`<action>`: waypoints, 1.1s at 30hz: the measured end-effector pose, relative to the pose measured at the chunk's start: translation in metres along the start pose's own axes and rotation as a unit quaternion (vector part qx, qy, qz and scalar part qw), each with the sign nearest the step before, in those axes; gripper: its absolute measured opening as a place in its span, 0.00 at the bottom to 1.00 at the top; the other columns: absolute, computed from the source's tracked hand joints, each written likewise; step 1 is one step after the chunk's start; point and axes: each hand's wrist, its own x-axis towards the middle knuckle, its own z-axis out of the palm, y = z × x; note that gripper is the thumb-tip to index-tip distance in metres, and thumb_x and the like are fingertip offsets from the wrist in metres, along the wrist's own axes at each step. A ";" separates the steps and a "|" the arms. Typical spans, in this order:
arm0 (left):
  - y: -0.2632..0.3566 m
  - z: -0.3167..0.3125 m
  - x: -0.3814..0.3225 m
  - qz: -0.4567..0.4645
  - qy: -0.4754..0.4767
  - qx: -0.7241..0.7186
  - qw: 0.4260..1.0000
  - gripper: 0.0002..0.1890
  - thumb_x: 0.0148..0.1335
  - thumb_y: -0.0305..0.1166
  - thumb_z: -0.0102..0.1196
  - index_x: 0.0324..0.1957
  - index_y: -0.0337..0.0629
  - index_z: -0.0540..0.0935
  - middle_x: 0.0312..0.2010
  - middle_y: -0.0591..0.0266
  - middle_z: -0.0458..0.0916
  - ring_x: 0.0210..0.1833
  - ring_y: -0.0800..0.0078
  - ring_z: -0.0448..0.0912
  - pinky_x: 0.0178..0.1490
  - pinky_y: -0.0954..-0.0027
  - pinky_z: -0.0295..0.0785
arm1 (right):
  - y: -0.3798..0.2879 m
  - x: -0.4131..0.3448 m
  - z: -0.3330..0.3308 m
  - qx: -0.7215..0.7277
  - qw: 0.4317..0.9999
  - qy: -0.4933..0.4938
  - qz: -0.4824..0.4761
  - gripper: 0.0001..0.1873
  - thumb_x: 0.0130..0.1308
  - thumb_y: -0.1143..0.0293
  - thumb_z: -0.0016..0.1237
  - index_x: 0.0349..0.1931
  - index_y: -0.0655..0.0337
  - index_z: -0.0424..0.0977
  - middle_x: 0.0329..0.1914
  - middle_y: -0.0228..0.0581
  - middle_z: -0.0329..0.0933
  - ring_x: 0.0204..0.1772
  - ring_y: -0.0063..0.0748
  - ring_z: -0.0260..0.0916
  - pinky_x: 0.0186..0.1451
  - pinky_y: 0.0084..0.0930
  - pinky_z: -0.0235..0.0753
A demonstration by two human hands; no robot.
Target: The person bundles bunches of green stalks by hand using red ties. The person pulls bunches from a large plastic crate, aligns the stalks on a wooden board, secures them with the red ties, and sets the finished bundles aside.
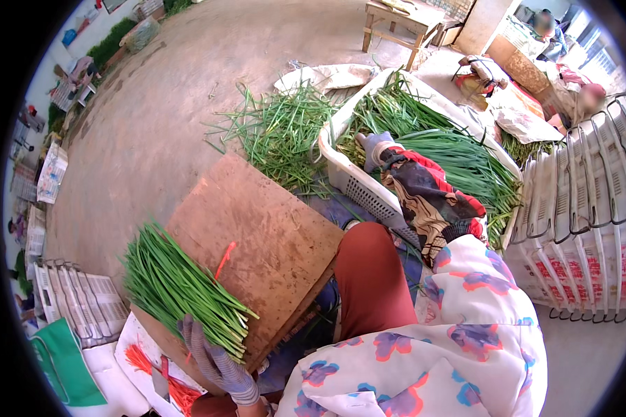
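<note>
A bundle of green garlic chives lies across a brown wooden board in front of me. One red tie sticks out from beneath the bundle. My left hand, in a striped glove, is beside the cut stem ends with its fingers apart, at or against the bundle's edge. Gloved too, my right hand reaches into a white plastic crate among stem ends of loose chives. Its fingertips are partly hidden, so I cannot tell whether it grips any.
Scattered chives lie on the floor left of the crate. Stacked white crates with metal handles stand at right. Red ties and a knife lie at lower left. A wooden stool stands beyond; other people are farther off.
</note>
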 end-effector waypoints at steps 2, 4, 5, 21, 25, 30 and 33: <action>0.003 -0.007 -0.001 0.018 0.003 0.008 1.000 0.20 0.64 0.36 0.40 0.53 0.31 0.70 0.58 0.49 0.66 0.66 0.53 0.57 0.68 0.53 0.45 | -0.004 -0.015 -0.001 -0.027 0.999 0.037 -0.002 0.46 0.37 0.52 0.60 0.60 0.53 0.56 0.42 0.43 0.76 0.46 0.43 0.75 0.47 0.39 0.70; 0.005 -0.010 -0.002 0.032 0.002 -0.010 0.999 0.20 0.64 0.35 0.40 0.53 0.31 0.70 0.58 0.50 0.66 0.65 0.53 0.57 0.68 0.53 0.45 | 0.001 -0.030 -0.005 0.000 0.998 0.062 0.010 0.47 0.36 0.52 0.60 0.60 0.51 0.56 0.44 0.46 0.75 0.47 0.45 0.74 0.49 0.41 0.68; 0.003 -0.013 -0.003 0.039 -0.001 -0.012 0.999 0.20 0.64 0.35 0.40 0.52 0.31 0.70 0.58 0.50 0.67 0.65 0.53 0.58 0.68 0.53 0.45 | 0.005 -0.037 -0.008 0.007 0.997 0.075 0.012 0.47 0.35 0.52 0.60 0.60 0.50 0.56 0.45 0.46 0.74 0.48 0.45 0.74 0.50 0.41 0.68; 0.062 0.027 0.018 0.014 -0.342 -0.401 0.849 0.36 0.62 0.47 0.48 0.63 0.32 0.55 0.51 0.46 0.74 0.59 0.61 0.67 0.64 0.62 0.54 | 0.100 -0.231 -0.131 0.493 0.605 0.564 -0.271 0.40 0.42 0.81 0.59 0.57 0.60 0.53 0.47 0.37 0.68 0.46 0.27 0.69 0.51 0.27 0.73; 0.108 0.084 0.052 -0.066 -0.610 -0.481 0.626 0.44 0.59 0.65 0.34 0.64 0.35 0.54 0.54 0.41 0.70 0.60 0.52 0.67 0.63 0.58 0.59 | 0.034 -0.283 -0.154 0.387 0.564 0.687 -0.247 0.40 0.40 0.81 0.60 0.56 0.61 0.55 0.47 0.40 0.68 0.48 0.31 0.69 0.53 0.29 0.72; 0.112 0.142 0.080 -0.232 -0.579 -0.649 0.436 0.55 0.43 0.77 0.29 0.64 0.42 0.56 0.59 0.45 0.65 0.59 0.45 0.66 0.61 0.45 0.61 | -0.058 -0.280 -0.139 0.106 0.542 0.698 -0.456 0.23 0.51 0.64 0.53 0.49 0.52 0.65 0.47 0.38 0.71 0.49 0.40 0.70 0.50 0.40 0.70; 0.089 0.100 0.080 -0.271 -0.444 -0.719 0.461 0.56 0.40 0.74 0.45 0.64 0.41 0.57 0.56 0.53 0.68 0.53 0.60 0.72 0.57 0.56 0.68 | -0.131 -0.294 -0.101 0.081 0.576 0.540 -0.608 0.19 0.53 0.61 0.51 0.46 0.46 0.66 0.48 0.39 0.71 0.49 0.42 0.70 0.51 0.46 0.66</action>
